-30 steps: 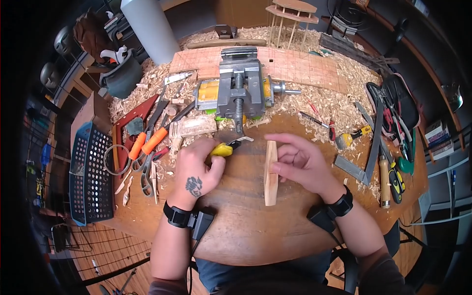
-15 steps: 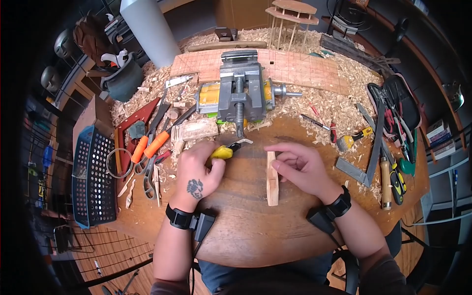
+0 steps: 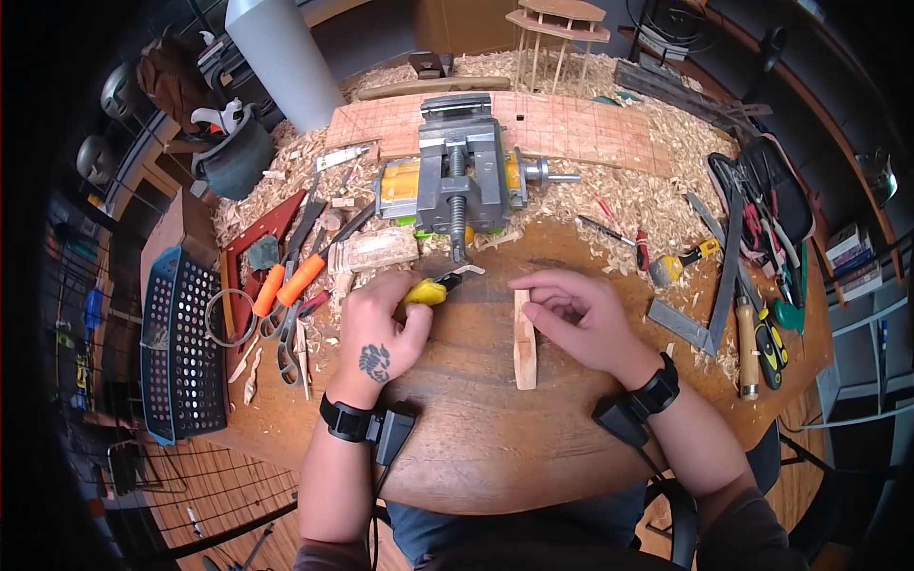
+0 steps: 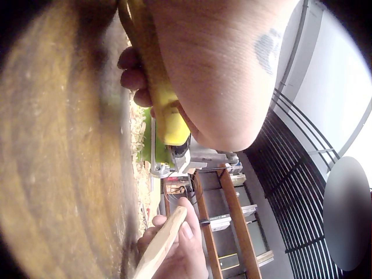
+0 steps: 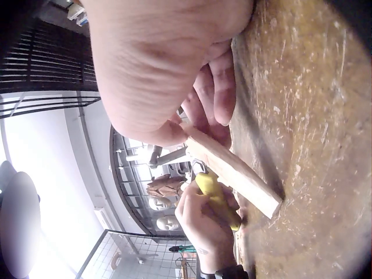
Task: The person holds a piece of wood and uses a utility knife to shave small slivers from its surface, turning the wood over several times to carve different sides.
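My left hand [image 3: 381, 328] is curled round the yellow handle [image 3: 426, 292] of a tool whose dark front end points right, near the vise crank. In the left wrist view the handle [image 4: 168, 119] lies along the palm. My right hand [image 3: 583, 319] pinches the upper end of a pale, narrow wood piece [image 3: 526, 357] between thumb and fingers. The right wrist view shows the wood piece [image 5: 238, 174] slanting down, its far end at the tabletop; whether it touches is unclear. The two hands are apart, with bare tabletop between them.
A grey vise [image 3: 462, 181] stands behind the hands amid wood shavings [image 3: 609, 205]. Scissors [image 3: 283, 347] and orange-handled tools [image 3: 303, 278] lie left. A metal square [image 3: 681, 325], a chisel [image 3: 746, 352] and a scraper [image 3: 671, 271] lie right. A blue basket [image 3: 195, 347] stands at the left edge.
The wood piece has turned from slanting to nearly upright in the head view, with its notched face now showing. My left hand keeps its hold on the yellow handle, almost still.
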`<state>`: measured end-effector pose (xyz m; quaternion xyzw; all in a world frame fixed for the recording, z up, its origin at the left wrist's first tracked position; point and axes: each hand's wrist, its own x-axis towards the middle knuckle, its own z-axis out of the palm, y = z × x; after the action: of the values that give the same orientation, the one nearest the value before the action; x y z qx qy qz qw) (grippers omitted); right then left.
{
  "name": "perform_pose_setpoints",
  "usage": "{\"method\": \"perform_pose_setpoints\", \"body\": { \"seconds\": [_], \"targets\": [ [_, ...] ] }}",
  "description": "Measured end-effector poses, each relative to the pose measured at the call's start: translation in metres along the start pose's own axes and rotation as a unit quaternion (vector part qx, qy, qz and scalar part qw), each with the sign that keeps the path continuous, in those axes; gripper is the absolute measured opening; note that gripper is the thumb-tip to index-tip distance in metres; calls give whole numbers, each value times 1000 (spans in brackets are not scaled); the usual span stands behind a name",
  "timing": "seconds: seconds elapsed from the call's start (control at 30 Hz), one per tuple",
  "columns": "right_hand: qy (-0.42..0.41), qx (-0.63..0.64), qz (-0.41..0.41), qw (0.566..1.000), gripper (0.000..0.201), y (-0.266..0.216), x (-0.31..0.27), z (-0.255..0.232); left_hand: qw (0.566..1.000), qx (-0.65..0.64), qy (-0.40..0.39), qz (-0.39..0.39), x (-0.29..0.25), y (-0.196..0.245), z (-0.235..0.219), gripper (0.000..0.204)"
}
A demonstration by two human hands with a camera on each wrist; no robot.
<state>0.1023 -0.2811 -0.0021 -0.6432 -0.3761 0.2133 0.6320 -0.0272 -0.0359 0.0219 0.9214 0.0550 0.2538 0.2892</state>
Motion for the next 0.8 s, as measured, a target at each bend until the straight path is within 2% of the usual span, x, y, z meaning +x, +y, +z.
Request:
{"method": "perform_pose_setpoints", "body": {
  "seconds": [0.13,0.2,0.4,0.8],
  "targets": [
    [4,-11,-4,1000,29,-1,0,0,1000,-1,1,4,1,4,-1,25],
    [2,23,42,999,26,-5,0,0,1000,0,0,4,1,3,-1,25],
    [-12,23,54,998,26,-10,1,-4,1000,0,-2,0,1,4,-1,24],
    [-5,19,6,1000,33,-1,0,-2,1000,0,-1,-2,2,7,-3,23]
  ]
}}
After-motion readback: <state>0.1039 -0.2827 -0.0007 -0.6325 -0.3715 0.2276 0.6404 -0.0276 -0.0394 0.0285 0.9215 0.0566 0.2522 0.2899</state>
